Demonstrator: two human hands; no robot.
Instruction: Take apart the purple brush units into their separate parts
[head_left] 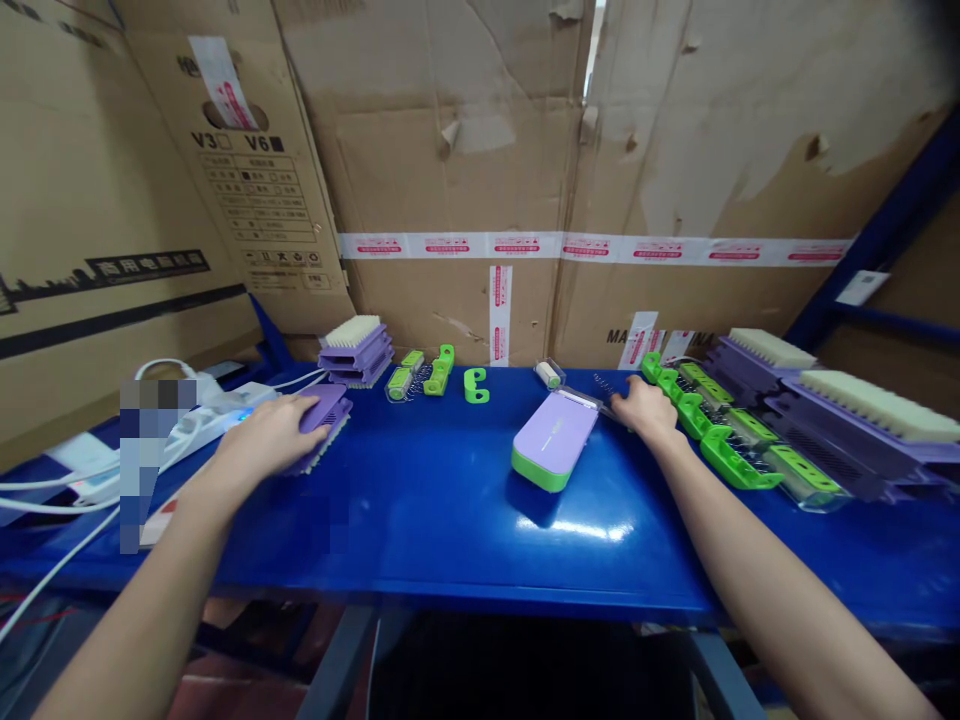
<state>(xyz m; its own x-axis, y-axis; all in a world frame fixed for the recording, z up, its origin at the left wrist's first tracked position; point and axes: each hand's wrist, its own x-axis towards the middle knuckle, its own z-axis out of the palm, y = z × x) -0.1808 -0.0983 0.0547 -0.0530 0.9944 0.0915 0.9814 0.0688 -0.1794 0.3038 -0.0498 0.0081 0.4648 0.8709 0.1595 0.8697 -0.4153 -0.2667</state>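
My left hand (276,432) rests on a purple brush part (324,420) lying bristles-down on the blue table (420,520), fingers curled over its top. My right hand (646,408) reaches toward small metal springs (606,385) behind a purple and green case (556,440); its fingers are pinched together at the table surface. What they hold is too small to make out.
A stack of purple brush parts (357,350) stands at the back left, with green clips (439,370) and a green ring piece (476,386) beside it. Green holders (720,435) and more purple brushes (840,420) fill the right. A power strip (217,410) with cables lies at the left. Cardboard boxes (465,150) wall the back.
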